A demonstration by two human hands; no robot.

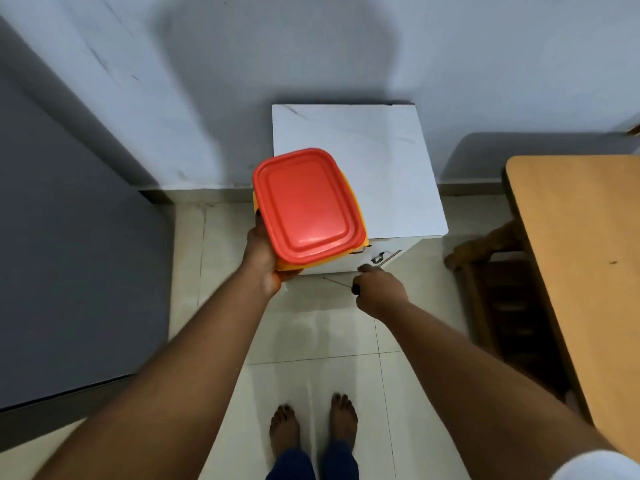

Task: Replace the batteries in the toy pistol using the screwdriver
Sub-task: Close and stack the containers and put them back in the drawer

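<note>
Overhead, left hand [263, 258] grips red-lidded box [306, 206] above white cabinet [353, 150]; right fingers [367, 271] clasp screwdriver [341, 284].

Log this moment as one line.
left hand: holds lidded box | right hand: grips screwdriver | cabinet: drawer shut | toy pistol: unseen

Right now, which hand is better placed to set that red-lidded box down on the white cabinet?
The left hand. It already holds the red-lidded box, partly above the white cabinet. The right hand is closed around the screwdriver, lower, at the cabinet's front.
</note>
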